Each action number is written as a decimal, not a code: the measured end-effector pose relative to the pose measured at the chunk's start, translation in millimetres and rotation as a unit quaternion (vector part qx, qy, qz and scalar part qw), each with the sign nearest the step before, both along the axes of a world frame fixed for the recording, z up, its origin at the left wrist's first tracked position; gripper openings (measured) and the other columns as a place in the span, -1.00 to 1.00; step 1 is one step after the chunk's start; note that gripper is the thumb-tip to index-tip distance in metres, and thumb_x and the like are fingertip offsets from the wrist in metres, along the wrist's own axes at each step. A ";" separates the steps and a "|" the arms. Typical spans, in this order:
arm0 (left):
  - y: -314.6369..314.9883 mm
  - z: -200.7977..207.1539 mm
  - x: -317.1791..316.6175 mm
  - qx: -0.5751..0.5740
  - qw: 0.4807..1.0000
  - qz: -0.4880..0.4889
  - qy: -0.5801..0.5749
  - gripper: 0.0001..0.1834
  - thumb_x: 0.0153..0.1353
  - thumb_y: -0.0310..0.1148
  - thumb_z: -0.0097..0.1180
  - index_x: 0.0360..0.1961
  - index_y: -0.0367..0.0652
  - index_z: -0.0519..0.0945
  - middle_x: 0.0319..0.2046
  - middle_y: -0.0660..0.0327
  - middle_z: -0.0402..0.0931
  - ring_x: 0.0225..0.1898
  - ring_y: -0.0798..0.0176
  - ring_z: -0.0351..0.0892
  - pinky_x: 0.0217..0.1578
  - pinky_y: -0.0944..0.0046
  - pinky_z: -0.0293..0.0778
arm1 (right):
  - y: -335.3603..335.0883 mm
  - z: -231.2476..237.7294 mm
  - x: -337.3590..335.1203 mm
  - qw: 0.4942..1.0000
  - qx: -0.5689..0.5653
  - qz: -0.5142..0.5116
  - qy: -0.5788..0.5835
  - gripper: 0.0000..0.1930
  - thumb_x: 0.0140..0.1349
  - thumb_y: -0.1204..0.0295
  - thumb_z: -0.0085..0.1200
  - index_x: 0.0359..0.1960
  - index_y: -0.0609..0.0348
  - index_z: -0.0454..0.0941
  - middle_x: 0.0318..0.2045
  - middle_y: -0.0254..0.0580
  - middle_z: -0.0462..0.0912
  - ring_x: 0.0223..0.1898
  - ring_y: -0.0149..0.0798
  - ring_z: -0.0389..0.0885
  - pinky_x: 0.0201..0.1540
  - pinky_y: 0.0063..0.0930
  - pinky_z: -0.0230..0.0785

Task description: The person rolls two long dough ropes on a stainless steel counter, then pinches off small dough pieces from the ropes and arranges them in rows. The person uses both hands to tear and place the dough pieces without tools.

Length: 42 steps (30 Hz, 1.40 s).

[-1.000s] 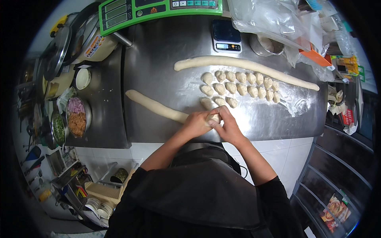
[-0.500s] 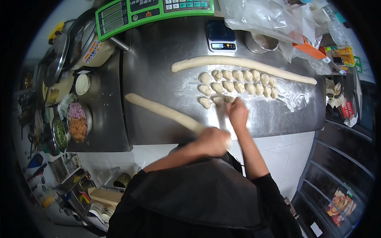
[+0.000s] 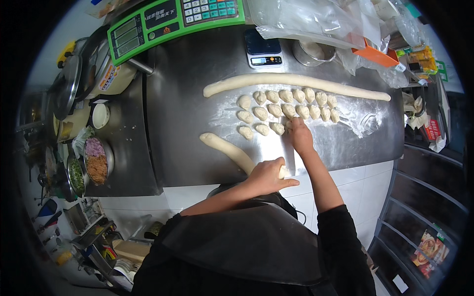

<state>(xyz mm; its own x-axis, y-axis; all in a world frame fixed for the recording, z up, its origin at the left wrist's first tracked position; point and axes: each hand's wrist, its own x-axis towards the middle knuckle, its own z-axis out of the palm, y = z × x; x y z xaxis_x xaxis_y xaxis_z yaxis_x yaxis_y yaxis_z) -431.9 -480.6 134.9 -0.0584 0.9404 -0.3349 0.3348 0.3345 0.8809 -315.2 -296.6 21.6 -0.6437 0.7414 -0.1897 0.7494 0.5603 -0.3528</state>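
A thick rope of pale dough (image 3: 229, 151) runs across the steel table into my left hand (image 3: 266, 176). The fingers of that hand wrap round its near end, and a bit of dough shows past the knuckles. My right hand (image 3: 301, 136) reaches forward with pinched fingertips on a small dough piece (image 3: 289, 125), mostly hidden, at the right end of the nearest row. Other dough pieces (image 3: 262, 129) lie in rows on the floured surface beside it. Behind the rows stretches a second, longer dough rope (image 3: 296, 80).
At the back stand a small digital scale (image 3: 263, 49), a metal bowl (image 3: 314, 52) and a large green-framed scale (image 3: 175, 27). Plastic bags (image 3: 316, 22) are heaped at the back right. Bowls of chopped filling (image 3: 97, 167) and greens (image 3: 76, 176) sit at the left.
The dough rope in my left hand has slid right, and its far end is closer to me. Another piece has joined the nearest row, where my right hand now touches further along.
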 end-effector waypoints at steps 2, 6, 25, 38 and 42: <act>0.4 -7.3 -3.2 0.014 0.999 0.028 0.009 -0.29 -0.03 0.11 0.50 -0.12 -0.26 0.49 -0.34 -0.17 0.64 -0.23 -0.28 0.66 -0.20 -0.11 0.54 | -0.1 -0.6 -1.5 0.999 0.044 0.019 0.021 -0.75 0.27 0.42 0.13 -0.04 0.10 0.44 -0.15 -0.02 0.55 -0.17 0.12 0.66 -0.17 -0.02 0.55; 2.3 -26.2 -6.3 0.025 0.992 0.121 -0.021 -0.28 0.02 -0.22 0.51 0.12 -0.18 0.36 -0.13 -0.09 0.59 -0.09 -0.16 0.65 -0.06 0.00 0.53 | -3.9 35.4 12.2 0.999 -0.002 -0.009 0.036 -0.60 0.27 0.37 0.22 0.12 0.12 0.45 -0.01 -0.03 0.59 -0.18 0.06 0.67 -0.17 -0.10 0.57; 31.6 -48.0 10.9 0.051 0.996 0.062 -0.032 -0.61 0.10 -0.30 0.33 -0.05 -0.19 0.59 -0.31 -0.09 0.67 -0.17 -0.22 0.70 -0.19 -0.02 0.58 | -60.7 137.5 18.9 0.963 -0.144 0.066 0.220 -0.73 0.29 0.28 0.26 -0.15 0.21 0.56 -0.28 -0.05 0.54 -0.27 0.04 0.60 -0.20 -0.18 0.49; 23.2 -11.2 28.0 0.094 0.987 0.115 0.063 -0.77 0.02 -0.38 0.36 -0.35 -0.24 0.60 -0.43 -0.08 0.63 -0.33 -0.23 0.67 -0.30 -0.06 0.56 | -43.1 61.2 12.0 0.964 -0.093 -0.136 0.208 -0.78 0.23 0.36 0.13 -0.45 0.31 0.55 -0.50 0.25 0.63 -0.43 0.27 0.66 -0.35 -0.01 0.51; 13.5 16.5 41.9 0.224 0.974 0.008 0.013 -0.79 0.05 -0.39 0.34 -0.44 -0.18 0.51 -0.53 -0.03 0.54 -0.41 -0.22 0.62 -0.37 -0.08 0.51 | 35.9 36.8 41.9 0.964 -0.040 -0.258 0.047 -0.71 0.27 0.28 0.18 -0.23 0.31 0.54 -0.39 0.27 0.67 -0.33 0.29 0.67 -0.22 0.07 0.52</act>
